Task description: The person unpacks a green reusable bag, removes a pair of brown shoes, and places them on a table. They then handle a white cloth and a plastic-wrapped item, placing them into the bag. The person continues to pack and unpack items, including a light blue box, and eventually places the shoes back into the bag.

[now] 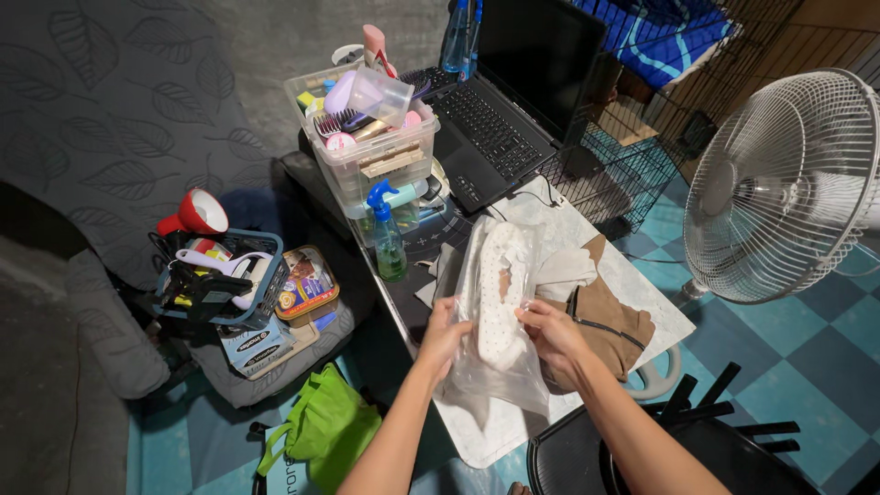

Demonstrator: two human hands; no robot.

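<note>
My left hand (444, 335) and my right hand (552, 335) both grip a clear plastic bag (495, 380) held over the table edge. Inside the bag sits a white perforated shoe insole (500, 293), standing nearly upright between my hands. The left hand pinches the bag's left side, the right hand holds its right side near the insole's lower half. Just to the right lies a brown suede boot (607, 323) with a white cloth (564, 271) on it.
A white marble-look table (500, 431) carries a black laptop (500, 110), a clear bin of toiletries (371, 128) and a green spray bottle (389, 240). A white fan (788, 183) stands right, a wire cage (642, 137) behind, a black chair (642, 449) below. A basket (220, 280) and green bag (325, 426) sit on the floor left.
</note>
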